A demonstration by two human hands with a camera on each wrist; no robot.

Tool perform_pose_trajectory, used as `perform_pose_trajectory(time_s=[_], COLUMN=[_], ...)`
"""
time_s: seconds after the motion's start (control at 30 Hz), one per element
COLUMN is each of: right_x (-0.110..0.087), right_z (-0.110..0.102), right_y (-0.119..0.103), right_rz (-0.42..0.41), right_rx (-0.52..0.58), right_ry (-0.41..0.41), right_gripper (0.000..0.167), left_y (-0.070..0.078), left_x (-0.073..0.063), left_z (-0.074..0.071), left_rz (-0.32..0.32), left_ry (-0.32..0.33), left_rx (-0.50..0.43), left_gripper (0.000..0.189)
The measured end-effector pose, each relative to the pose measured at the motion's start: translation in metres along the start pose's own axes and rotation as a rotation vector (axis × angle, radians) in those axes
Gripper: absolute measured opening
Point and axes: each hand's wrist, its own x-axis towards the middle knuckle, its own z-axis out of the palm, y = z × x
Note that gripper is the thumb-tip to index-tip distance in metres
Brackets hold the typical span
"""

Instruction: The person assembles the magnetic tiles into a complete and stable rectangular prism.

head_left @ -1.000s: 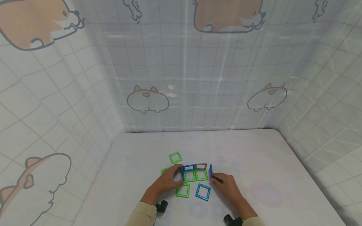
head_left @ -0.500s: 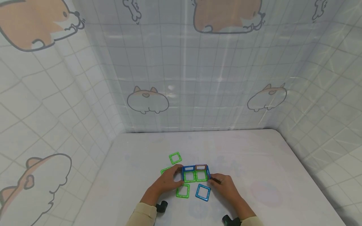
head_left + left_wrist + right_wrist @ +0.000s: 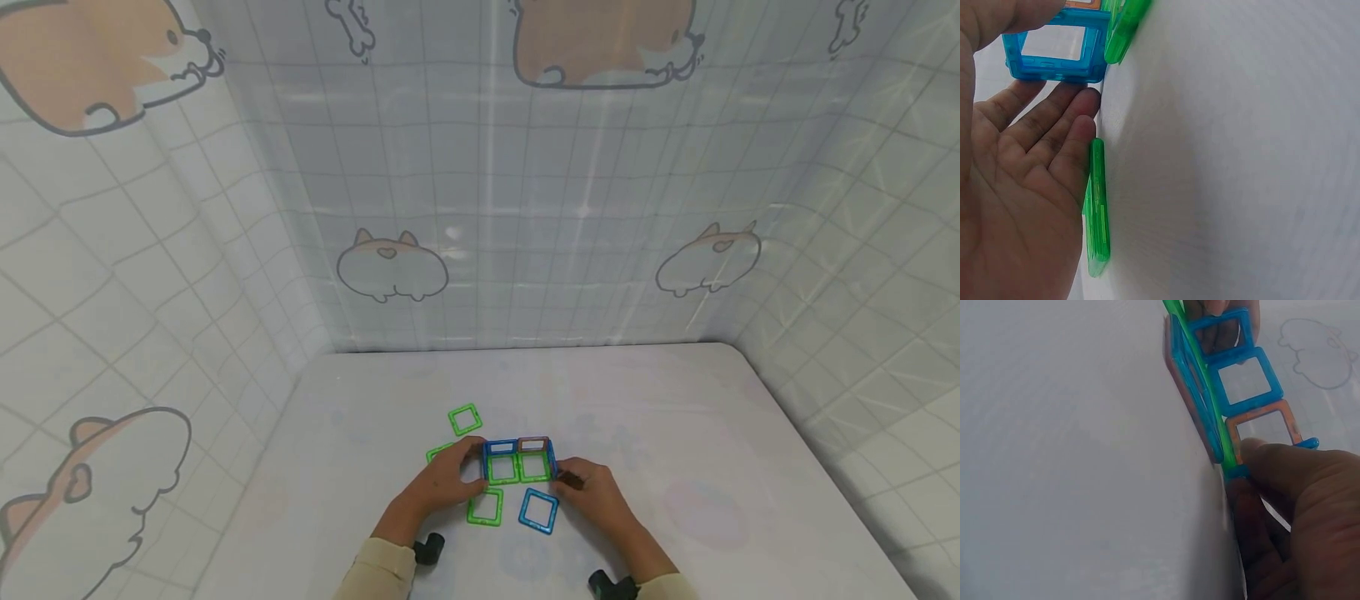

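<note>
Two green magnetic tiles [image 3: 519, 468] lie flat side by side as a base. Along their far edge stand a blue magnetic tile [image 3: 502, 442] and an orange one [image 3: 533, 438]. My left hand [image 3: 441, 482] holds the upright blue magnetic tile [image 3: 1054, 70] at the left end between thumb and fingers. At the right end, the thumb and fingers of my right hand [image 3: 600, 493] pinch another upright blue magnetic tile [image 3: 553, 458], which stands against the base. In the right wrist view my right thumb partly covers the orange tile [image 3: 1263, 414].
In front of the base lie a loose green tile [image 3: 485, 522] and a loose blue tile [image 3: 536, 527]. One green tile [image 3: 453, 422] lies farther back; another [image 3: 437, 452] is partly hidden by my left hand. Patterned curtains [image 3: 525, 292] surround the white table [image 3: 675, 433].
My right hand has brought its blue tile leftward against the right end of the base, where it now stands. My left hand has stayed in place.
</note>
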Motion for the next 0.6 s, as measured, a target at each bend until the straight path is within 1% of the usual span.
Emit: perform_pose_trajectory(time_s=[0.1, 0.23, 0.33, 0.47, 0.6], right_x=[0.0015, 0.0028, 0.0024, 0.0022, 0.0037], right_z=[0.0011, 0.0017, 0.0015, 0.0012, 0.0012], right_y=[-0.0006, -0.0008, -0.0009, -0.0008, -0.0001], right_rz=[-0.009, -0.001, -0.032, -0.087, -0.109], right_rx=[-0.041, -0.053, -0.061, -0.093, -0.123], right_ry=[0.001, 0.003, 0.001, -0.005, -0.019], right_gripper=[0.030, 0.029, 0.026, 0.016, 0.011], left_y=[-0.0003, 0.0000, 0.0009, 0.0017, 0.0017], left_x=[0.0004, -0.0001, -0.0005, -0.0008, -0.0010], left_z=[0.0004, 0.0007, 0.0001, -0.0006, -0.0003], left_rz=[-0.003, 0.008, 0.017, 0.023, 0.021], left_ry=[-0.001, -0.002, -0.003, -0.004, -0.003], left_rx=[-0.004, -0.003, -0.013, -0.024, -0.019], left_gripper=[0.068, 0.068, 0.067, 0.066, 0.066])
